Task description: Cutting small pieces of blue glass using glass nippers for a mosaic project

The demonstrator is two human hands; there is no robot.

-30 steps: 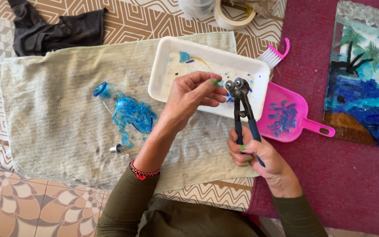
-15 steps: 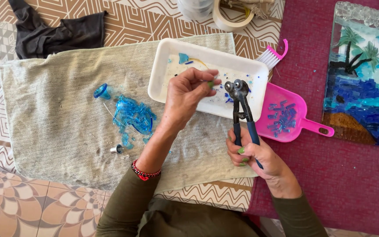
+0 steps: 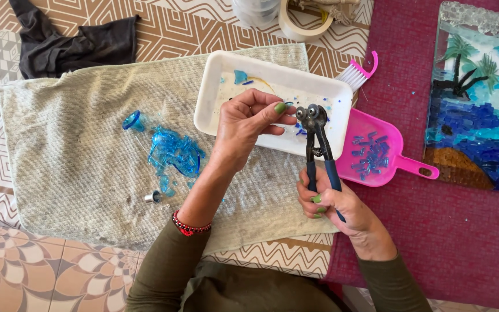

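Right hand (image 3: pixel 342 205) grip closed on blue-handled wheeled nippers (image 3: pixel 317 144), left hand (image 3: pixel 249 124) pinched shut

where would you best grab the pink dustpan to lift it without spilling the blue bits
Take the pink dustpan by its handle, coming from the lower right. The handle sticks out that way over the bare maroon mat, free of the white tray and the brush above. The blue glass bits lie in the pan, so keep it level.
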